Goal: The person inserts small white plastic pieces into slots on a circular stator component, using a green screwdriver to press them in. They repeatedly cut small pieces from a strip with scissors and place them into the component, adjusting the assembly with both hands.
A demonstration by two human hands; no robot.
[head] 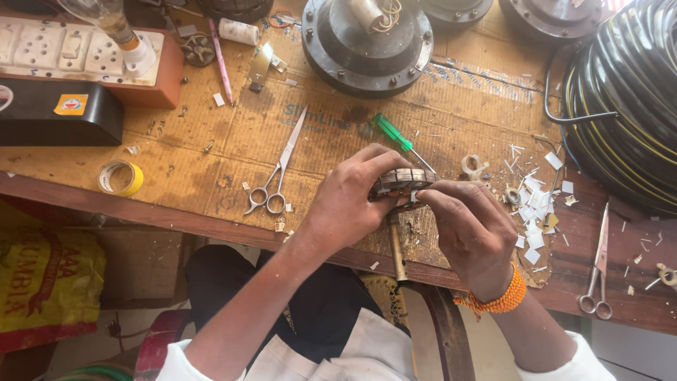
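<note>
hands (416,204), slotted metal ring (403,180) clasped between

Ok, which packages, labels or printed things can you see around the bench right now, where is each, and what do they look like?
Sticker: small orange square with a cartoon figure, on the black box at the far left of the bench.
Sack: yellow bag with red print, below the bench edge at the left.
Cardboard sheet: flattened brown carton covering the bench, faint bluish print near its middle.
No screens or signs in view.
</note>
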